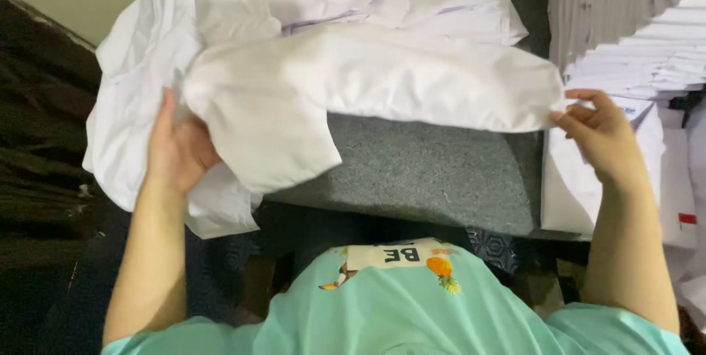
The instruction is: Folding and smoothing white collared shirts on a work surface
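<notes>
Left hand [176, 150] grips the white cloth [368, 79] at its left end, right hand [599, 134] pinches the right edge. Cloth hangs stretched above the grey pad [434, 178]. Risk: the thin right pinch slips, so the cloth sags onto the pad and creases.

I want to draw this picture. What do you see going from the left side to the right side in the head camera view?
Left hand → white cloth held up over the grey table → right hand → stack of folded white cloths.
</notes>
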